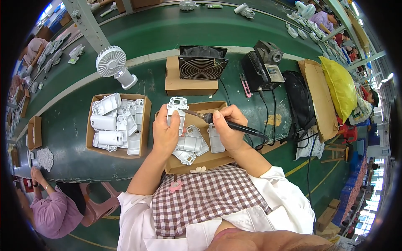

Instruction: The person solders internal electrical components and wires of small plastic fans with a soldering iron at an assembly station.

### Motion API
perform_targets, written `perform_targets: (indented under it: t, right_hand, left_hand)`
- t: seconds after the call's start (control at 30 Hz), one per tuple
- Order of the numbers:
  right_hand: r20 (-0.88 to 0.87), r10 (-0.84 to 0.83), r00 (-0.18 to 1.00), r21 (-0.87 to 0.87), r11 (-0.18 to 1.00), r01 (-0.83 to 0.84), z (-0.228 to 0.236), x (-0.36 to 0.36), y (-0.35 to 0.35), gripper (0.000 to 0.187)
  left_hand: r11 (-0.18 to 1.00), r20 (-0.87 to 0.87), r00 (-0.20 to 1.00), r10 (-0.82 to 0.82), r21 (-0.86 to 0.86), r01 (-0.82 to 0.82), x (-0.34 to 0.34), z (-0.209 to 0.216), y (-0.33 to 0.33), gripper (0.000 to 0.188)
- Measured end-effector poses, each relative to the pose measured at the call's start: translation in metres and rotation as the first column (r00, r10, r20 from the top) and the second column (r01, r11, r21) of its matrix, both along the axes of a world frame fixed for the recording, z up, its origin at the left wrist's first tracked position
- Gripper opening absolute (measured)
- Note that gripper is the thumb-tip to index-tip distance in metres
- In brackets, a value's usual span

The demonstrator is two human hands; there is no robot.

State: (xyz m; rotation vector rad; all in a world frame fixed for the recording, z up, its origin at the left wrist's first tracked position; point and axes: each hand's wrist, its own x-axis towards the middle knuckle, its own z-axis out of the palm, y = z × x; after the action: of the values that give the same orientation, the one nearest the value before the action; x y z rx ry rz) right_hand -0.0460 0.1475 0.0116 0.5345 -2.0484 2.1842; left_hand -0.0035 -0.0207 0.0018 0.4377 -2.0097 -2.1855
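Note:
My left hand (166, 129) grips a white plastic housing (177, 105) upright, with a small rectangular window near its top. In my right hand (228, 124) is a soldering iron (247, 130) with a black handle. Its metal tip points left and reaches the housing's edge near my left thumb; whether it touches cannot be made out. Below both hands lies an open cardboard box (217, 164) with several white housings (190, 141) in it. To the left, a second cardboard box (145, 125) is filled with more white housings (104, 122).
A small white fan (112, 62) stands at the back left. A black framed fan (203, 65) rests on a cardboard box (171, 79). The soldering station (261, 69) and pink-handled scissors (245, 88) are at the right. The iron's cable hangs nearby. A co-worker (54, 209) sits at left.

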Motion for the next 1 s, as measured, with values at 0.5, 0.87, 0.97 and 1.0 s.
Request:
perform_targets:
  t: [0.5, 0.87, 0.97, 1.0]
  right_hand:
    - [0.034, 0.034, 0.999, -0.065, 0.997, -0.032, -0.0057, -0.0019, 0.0000, 0.013]
    - [0.015, -0.003, 1.000, -0.082, 0.997, 0.005, -0.0064, -0.0052, 0.0008, 0.015]
    - [0.027, 0.013, 1.000, -0.095, 0.995, -0.010, -0.0030, -0.0038, -0.0014, 0.015]
    - [0.027, 0.012, 1.000, -0.094, 0.996, -0.010, -0.0036, -0.0039, -0.0011, 0.015]
  left_hand:
    - [1.000, -0.001, 1.000, -0.009, 0.013, 0.009, 0.0003, 0.0018, -0.0005, 0.014]
    - [1.000, 0.011, 1.000, -0.011, 0.018, 0.011, 0.0004, 0.0031, 0.0015, 0.013]
    - [1.000, 0.012, 1.000, -0.017, 0.008, 0.017, 0.0013, 0.0012, 0.0004, 0.015]
    - [1.000, 0.021, 1.000, -0.021, -0.003, 0.021, 0.0015, 0.0006, 0.0002, 0.017]
